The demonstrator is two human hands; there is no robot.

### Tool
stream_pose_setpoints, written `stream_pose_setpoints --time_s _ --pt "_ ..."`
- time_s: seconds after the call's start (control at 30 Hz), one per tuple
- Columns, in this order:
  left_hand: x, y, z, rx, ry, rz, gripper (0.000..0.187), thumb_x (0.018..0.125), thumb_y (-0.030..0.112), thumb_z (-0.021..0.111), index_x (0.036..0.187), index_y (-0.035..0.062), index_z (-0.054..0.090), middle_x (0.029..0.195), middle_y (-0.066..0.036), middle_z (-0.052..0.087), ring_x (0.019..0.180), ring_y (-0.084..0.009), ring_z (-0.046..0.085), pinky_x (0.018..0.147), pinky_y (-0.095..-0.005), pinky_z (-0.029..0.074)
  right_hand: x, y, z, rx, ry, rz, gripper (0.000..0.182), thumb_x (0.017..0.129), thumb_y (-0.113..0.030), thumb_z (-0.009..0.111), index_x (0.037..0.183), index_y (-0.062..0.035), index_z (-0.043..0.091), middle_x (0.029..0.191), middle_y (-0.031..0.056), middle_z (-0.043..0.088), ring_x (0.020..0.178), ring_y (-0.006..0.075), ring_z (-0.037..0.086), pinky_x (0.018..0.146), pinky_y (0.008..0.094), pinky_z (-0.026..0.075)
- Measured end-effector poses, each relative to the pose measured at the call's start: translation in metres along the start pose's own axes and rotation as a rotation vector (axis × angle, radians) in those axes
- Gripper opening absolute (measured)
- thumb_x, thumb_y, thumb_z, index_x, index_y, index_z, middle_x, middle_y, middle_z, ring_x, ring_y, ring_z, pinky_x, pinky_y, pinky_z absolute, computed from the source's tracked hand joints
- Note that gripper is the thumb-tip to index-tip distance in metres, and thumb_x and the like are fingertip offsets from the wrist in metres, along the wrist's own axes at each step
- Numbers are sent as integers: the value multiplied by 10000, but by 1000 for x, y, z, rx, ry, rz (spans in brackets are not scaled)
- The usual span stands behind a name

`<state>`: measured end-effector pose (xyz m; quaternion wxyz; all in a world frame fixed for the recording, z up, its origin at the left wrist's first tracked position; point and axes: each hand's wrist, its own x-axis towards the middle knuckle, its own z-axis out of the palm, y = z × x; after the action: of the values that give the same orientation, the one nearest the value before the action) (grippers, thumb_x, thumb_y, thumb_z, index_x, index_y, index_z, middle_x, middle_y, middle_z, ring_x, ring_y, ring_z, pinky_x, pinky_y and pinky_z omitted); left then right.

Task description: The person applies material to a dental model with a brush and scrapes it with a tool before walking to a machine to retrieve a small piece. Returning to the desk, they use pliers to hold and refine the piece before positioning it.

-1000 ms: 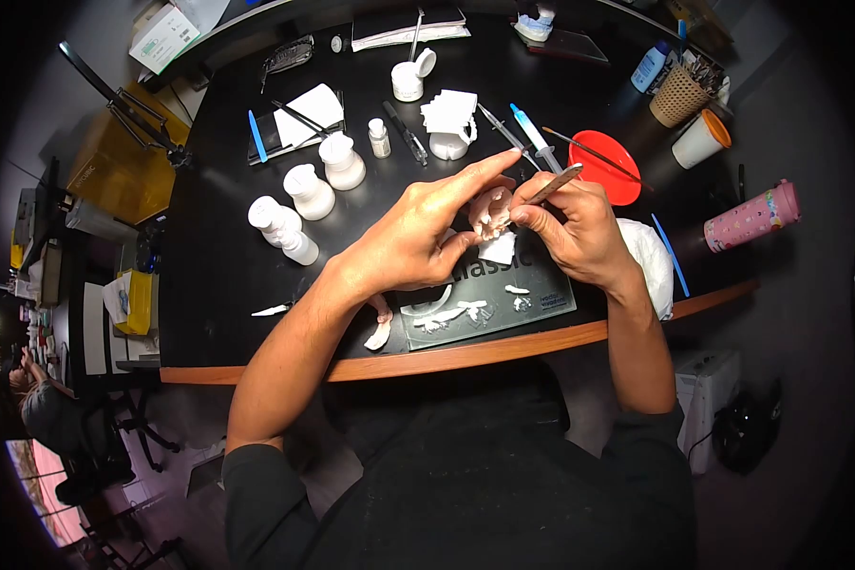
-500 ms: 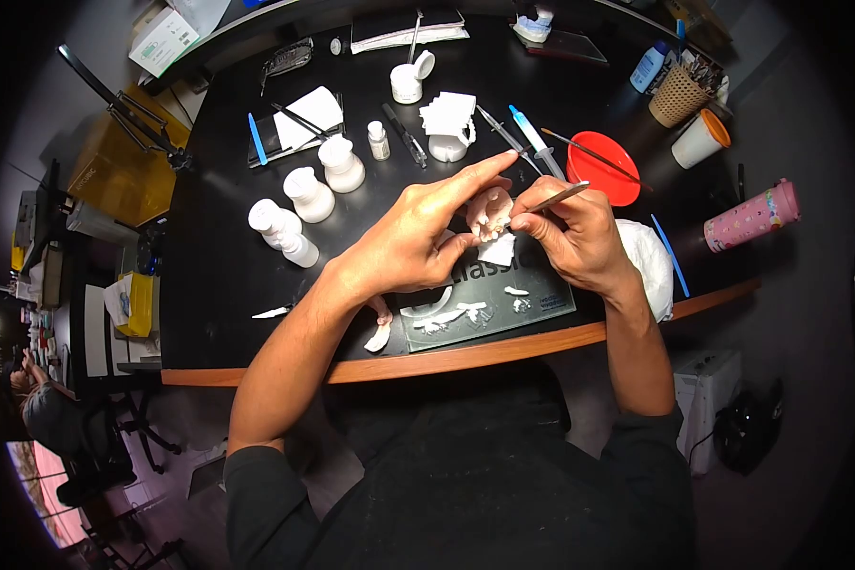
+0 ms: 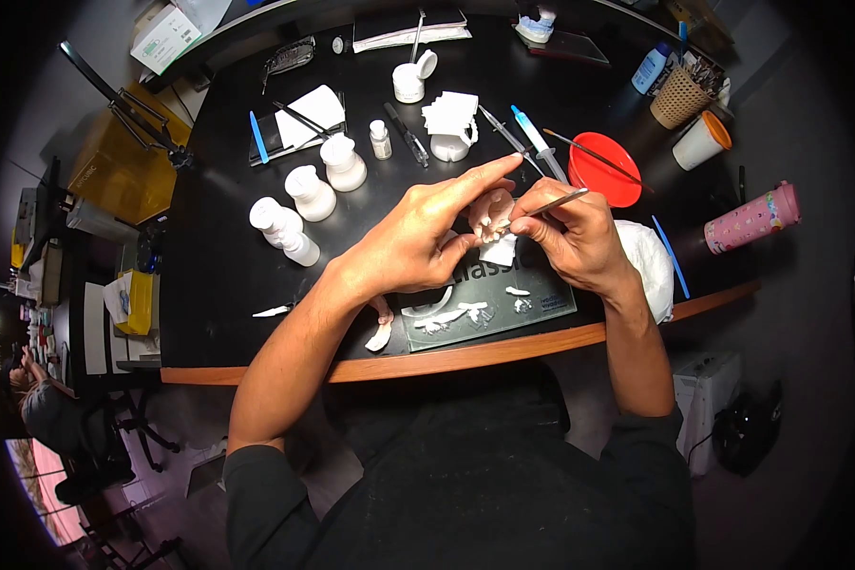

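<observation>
My left hand (image 3: 410, 233) is closed round a pale pink dental cast (image 3: 491, 207), gripping it between thumb and fingers, with the index finger stretched out past it. Small tooth shapes show along its near side. In my right hand (image 3: 584, 237) a slim metal dental instrument (image 3: 562, 202) is pinched like a pen, its working end at the cast and partly hidden by the fingers. A white folded piece (image 3: 497, 251) shows just below the cast. Under both hands lies a dark glass slab (image 3: 541, 321) bearing white smears (image 3: 454, 316), and a curved pinkish-white piece (image 3: 380, 334) rests to its left.
White bottles (image 3: 309, 194) stand on the left and a lidded jar (image 3: 409, 84) at the back. A red bowl (image 3: 606, 176), a syringe (image 3: 539, 142) and a pink bottle (image 3: 752, 218) are on the right. White cloth (image 3: 641, 266) lies beside my right wrist.
The cast is tilted slightly differently in my left hand, and the instrument in my right hand has swung a little. Both hands stay in nearly the same place.
</observation>
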<state>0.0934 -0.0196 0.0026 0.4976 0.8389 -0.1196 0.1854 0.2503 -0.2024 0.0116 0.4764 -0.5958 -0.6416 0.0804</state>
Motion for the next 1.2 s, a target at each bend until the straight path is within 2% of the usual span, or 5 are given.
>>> stream_pose_setpoints --time_s 0.23,0.33,0.63,1.13,1.2 --pt "0 3 1 1 -9 -17 913 719 -178 601 1577 48 387 1375 -205 645 1250 -353 652 1061 -423 526 2 -4 -1 -13 -16 50 110 950 -98 725 957 12 722 880 106 731 786 238 717 695 330 549" --pt "0 2 3 17 -3 3 912 714 -187 597 1573 45 395 1376 -201 645 1241 -346 657 1037 -412 540 0 3 3 -33 19 16 128 968 -102 713 932 19 690 842 75 692 744 179 657 681 301 498" --pt "0 0 4 20 4 2 912 704 -197 586 1566 39 405 1373 -199 648 1217 -329 671 1007 -396 555 1 1 6 -36 45 75 138 988 -101 685 937 27 695 887 86 703 803 195 676 732 315 523" --pt "-1 1 3 16 -1 -11 911 703 -188 579 1566 49 409 1324 -196 672 1176 -339 688 1011 -411 553 3 -1 6 -65 43 -16 114 977 -95 698 952 16 687 864 90 703 776 189 674 698 308 515" --pt "-1 -1 5 28 11 17 910 703 -188 584 1565 47 411 1305 -193 678 1143 -333 697 997 -408 556 3 -4 7 -22 52 60 121 987 -103 693 963 15 688 872 91 711 784 184 684 701 304 521"
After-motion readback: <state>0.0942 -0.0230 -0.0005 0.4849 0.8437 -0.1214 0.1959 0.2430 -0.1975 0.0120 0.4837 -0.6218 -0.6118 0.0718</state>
